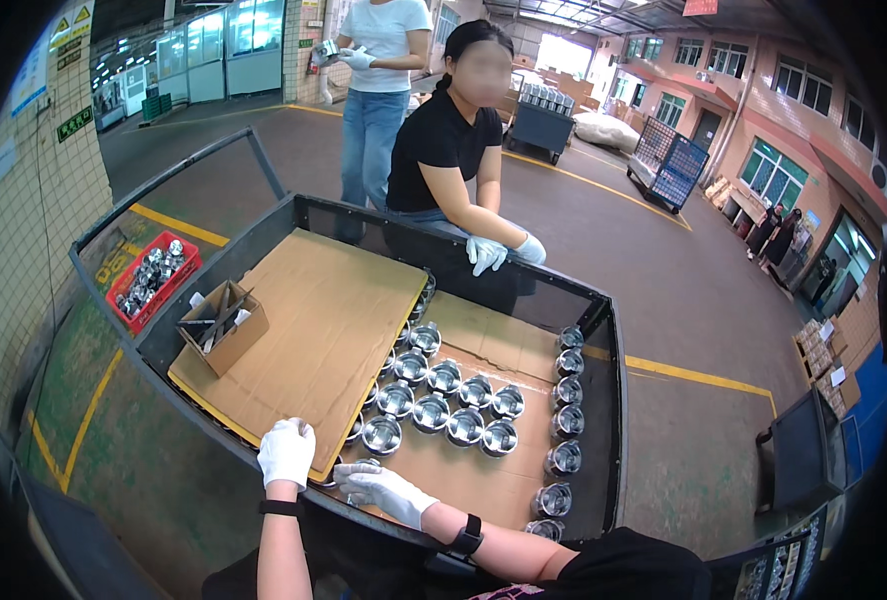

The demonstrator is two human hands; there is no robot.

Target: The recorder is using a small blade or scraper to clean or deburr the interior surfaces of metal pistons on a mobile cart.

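Shiny metal pistons (431, 412) stand in short rows on a cardboard sheet (521, 482) inside a dark metal cart (618, 400). Over the cart's left part lies a second, raised cardboard sheet (313, 300) with a yellowish edge. My gloved left hand (286, 453) is at this sheet's near corner, its fingers curled; whether anything is inside them is hidden. Just right of that corner, my gloved right hand (388, 492) has its fingers stretched out beside a partly hidden piston by the near wall. Whether they touch it I cannot tell.
A small open carton (231, 335) with dark strips sits on the raised sheet. More pistons (567, 421) line the right wall. A person in black (448, 160) leans gloved hands on the far rim; another (373, 100) stands behind. A red crate (153, 280) of metal parts is left.
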